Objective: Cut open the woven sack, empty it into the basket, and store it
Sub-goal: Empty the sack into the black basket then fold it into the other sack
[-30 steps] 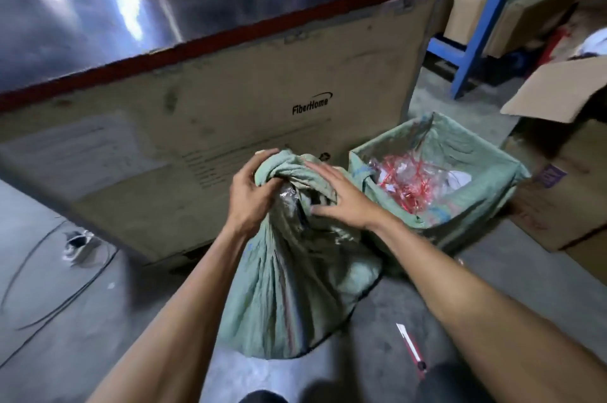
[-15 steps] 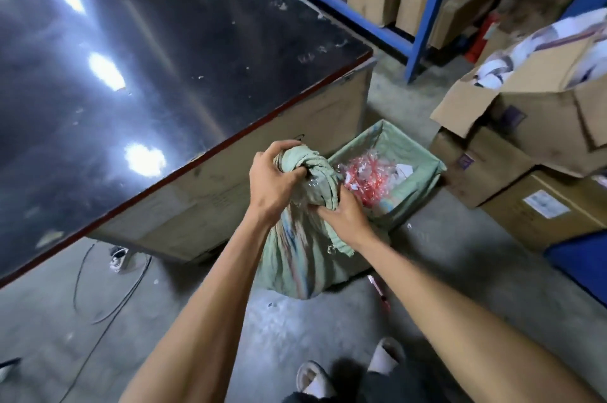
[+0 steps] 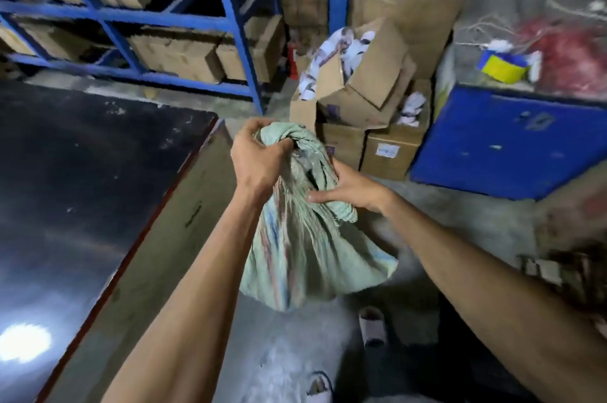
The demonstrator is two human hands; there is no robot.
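Nearest, two slippers (image 3: 371, 325) stand on the floor below the hanging green sack (image 3: 305, 248). Left hand (image 3: 259, 156) fists its bunched top; right hand (image 3: 353, 187) fingers curl into the folds. Behind stand cardboard boxes (image 3: 358, 87) and blue shelving (image 3: 230, 21).

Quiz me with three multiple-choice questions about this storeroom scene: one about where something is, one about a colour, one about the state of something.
1. Where is the woven sack?
A. on the black tabletop
B. held up between both hands
C. on a shelf

2. What colour is the shelving frame?
A. blue
B. red
C. white

3. How is the sack's neck?
A. spread wide open
B. cut clean off
C. bunched and twisted

Answers: 1 B, the left hand and right hand both grip it above the floor. 2 A, its posts and beams are blue. 3 C, the left hand clutches gathered, twisted fabric at the top.
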